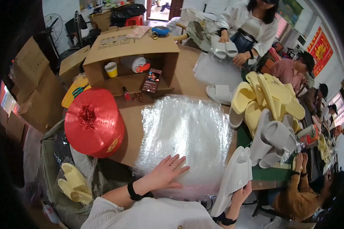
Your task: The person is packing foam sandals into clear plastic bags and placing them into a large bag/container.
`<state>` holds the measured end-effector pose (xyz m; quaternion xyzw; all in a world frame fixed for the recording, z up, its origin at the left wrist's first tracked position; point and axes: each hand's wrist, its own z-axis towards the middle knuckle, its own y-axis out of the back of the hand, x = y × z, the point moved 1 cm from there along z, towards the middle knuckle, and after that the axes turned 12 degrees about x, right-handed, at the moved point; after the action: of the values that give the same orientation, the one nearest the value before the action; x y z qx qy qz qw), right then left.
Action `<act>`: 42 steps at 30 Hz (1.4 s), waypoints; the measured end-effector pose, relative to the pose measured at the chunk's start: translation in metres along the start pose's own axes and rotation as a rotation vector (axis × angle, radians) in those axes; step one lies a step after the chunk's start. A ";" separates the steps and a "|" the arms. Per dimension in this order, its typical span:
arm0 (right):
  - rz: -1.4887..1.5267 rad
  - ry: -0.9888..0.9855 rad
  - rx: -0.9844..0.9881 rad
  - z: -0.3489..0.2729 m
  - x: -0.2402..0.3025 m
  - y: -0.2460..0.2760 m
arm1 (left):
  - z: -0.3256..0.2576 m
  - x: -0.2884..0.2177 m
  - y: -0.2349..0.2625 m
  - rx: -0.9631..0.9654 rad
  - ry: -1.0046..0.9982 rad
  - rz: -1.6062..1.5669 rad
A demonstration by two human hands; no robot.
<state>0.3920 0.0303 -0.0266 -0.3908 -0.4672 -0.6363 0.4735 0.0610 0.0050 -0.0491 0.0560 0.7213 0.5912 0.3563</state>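
Note:
My left hand (165, 174) lies with fingers spread on a stack of clear plastic bags (187, 129) in front of me. A ring shows on one finger. At the table's near right edge, my right hand (240, 195) grips a pair of white ribbed slippers (236, 171), held upright and pressed together. Part of that hand is hidden behind them. Just beyond it rests a pile of slippers, with grey ones (273, 137) on the near side and yellow ones (269, 93) behind.
A large red roll of plastic twine (93, 122) stands left of the bags. Behind are an open cardboard box (132, 49), a phone (152, 80) and a paper cup (111, 70). Bagged yellow slippers (75, 183) lie in a sack at lower left. Co-workers sit or stand along the right.

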 end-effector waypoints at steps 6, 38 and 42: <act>0.078 -0.025 -0.054 -0.021 -0.003 0.011 | 0.038 0.016 -0.012 -0.009 0.049 0.034; 0.081 -0.025 0.186 -0.020 0.045 0.014 | 0.054 -0.012 0.000 -0.207 0.132 -0.429; 0.184 -0.116 0.264 -0.020 0.037 0.001 | 0.053 -0.012 -0.012 -0.252 0.080 -0.176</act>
<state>0.3822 0.0019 0.0035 -0.4023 -0.5356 -0.4996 0.5493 0.1040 0.0384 -0.0569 -0.0762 0.6571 0.6455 0.3817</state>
